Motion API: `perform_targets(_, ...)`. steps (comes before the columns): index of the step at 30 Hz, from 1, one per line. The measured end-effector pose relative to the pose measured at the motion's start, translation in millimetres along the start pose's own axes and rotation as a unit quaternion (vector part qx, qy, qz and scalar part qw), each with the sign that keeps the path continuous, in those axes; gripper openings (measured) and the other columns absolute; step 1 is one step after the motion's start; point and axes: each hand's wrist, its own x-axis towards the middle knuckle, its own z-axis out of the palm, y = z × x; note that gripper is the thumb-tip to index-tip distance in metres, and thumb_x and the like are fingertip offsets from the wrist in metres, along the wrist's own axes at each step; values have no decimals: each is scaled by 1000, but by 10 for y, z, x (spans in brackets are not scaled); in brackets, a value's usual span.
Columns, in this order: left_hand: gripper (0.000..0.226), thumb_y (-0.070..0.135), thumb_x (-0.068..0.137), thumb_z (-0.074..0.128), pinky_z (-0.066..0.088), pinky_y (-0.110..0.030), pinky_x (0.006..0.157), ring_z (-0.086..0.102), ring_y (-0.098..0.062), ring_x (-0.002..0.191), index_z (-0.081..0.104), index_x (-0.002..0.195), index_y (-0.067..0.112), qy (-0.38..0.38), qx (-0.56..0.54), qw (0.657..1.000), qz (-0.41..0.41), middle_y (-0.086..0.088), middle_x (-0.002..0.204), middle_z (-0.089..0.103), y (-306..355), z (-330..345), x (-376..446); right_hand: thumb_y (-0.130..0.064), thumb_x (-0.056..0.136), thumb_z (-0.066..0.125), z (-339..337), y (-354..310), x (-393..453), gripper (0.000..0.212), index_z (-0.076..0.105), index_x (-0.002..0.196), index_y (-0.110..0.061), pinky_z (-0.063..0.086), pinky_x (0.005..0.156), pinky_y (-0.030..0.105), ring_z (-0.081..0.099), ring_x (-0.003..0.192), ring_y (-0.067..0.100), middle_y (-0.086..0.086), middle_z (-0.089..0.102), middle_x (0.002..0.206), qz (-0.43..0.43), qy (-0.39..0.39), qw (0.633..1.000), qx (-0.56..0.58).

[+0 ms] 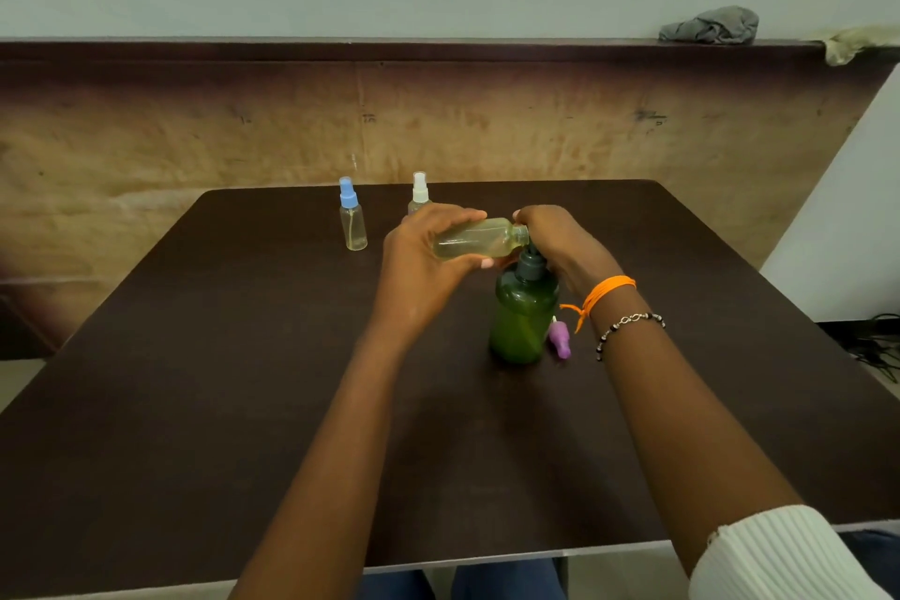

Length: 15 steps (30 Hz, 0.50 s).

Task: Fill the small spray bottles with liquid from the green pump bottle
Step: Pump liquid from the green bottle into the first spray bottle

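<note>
Fingers of the left hand [419,253] curl round a small clear plastic spray bottle [479,239], uncapped and held on its side, its rounded body nearly full of pale yellow liquid. Its open neck points right, meeting the dark pump head [531,264] of the green pump bottle [522,317]. The right hand [555,239] sits on top of that pump, its fingers bent down over the nozzle end; whether they clasp it or only press on it cannot be told. An orange thread band [606,290] and a thin beaded bracelet [628,326] circle the right wrist, and a ribbed white sleeve [774,555] is pushed up the forearm.

The green pump bottle stands upright on the dark, matte brown bench [195,404], a squat translucent cylinder with rounded shoulders. Just beside its base on the right lies a small lilac spray cap [560,339] on its side.

Toward the far edge of the bench stand two more small spray bottles, well apart from the pump bottle: a blue-capped spray bottle [351,214], clear and almost empty with its dip tube showing, and a white-capped spray bottle [419,192], partly hidden behind the left hand. Behind the bench rises a worn, mottled wooden panel [195,136], and on its top ledge lies a crumpled grey cloth [711,27].
</note>
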Motion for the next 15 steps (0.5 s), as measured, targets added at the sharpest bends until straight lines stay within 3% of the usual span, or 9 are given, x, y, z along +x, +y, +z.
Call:
perform_targets(3, 47, 6, 60, 82, 48, -26, 91, 60, -16, 100, 71, 105, 15, -5, 12, 1000, 0, 7, 98, 62, -2, 8, 20, -11, 100, 34, -7, 46, 35, 32, 48, 72, -7, 33, 32, 11, 47, 33, 7, 6, 45, 59, 5, 20, 1000, 17)
perform_targets(7, 47, 5, 60, 82, 48, -29, 93, 60, -15, 100, 71, 105, 13, -11, 18, 1000, 0, 4, 100, 62, 9, 3, 30, -16, 101, 35, 4, 70, 61, 21, 50, 92, -4, 31, 29, 9, 48, 32, 6, 5, 48, 57, 10, 29, 999, 27)
perform_targets(9, 47, 5, 61, 82, 47, -27, 93, 60, -15, 101, 70, 106, 13, -11, 17, 1000, -2, 4, 100, 61, 25, -1, 23, -19, 101, 35, 26, 94, 86, 23, 50, 95, -4, 38, 37, 11, 52, 41, 11, 6, 52, 54, 13, 26, 998, 50)
perform_targets(12, 47, 5, 62, 82, 47, -26, 93, 59, -15, 102, 70, 106, 14, -10, 15, 1000, -5, 5, 101, 61, 49, -14, 18, -33, 99, 35, 51, 128, 150, 39, 57, 85, -4, 47, 74, 30, 58, 57, 23, 7, 61, 44, 3, -11, 997, 71)
perform_targets(15, 47, 5, 62, 81, 47, -26, 93, 59, -14, 102, 70, 106, 16, -11, 14, 1000, -8, 6, 101, 61, 56, -16, 27, -41, 96, 35, 64, 146, 188, 41, 58, 80, -12, 44, 82, 37, 58, 67, 27, 7, 64, 46, -2, -20, 998, 63)
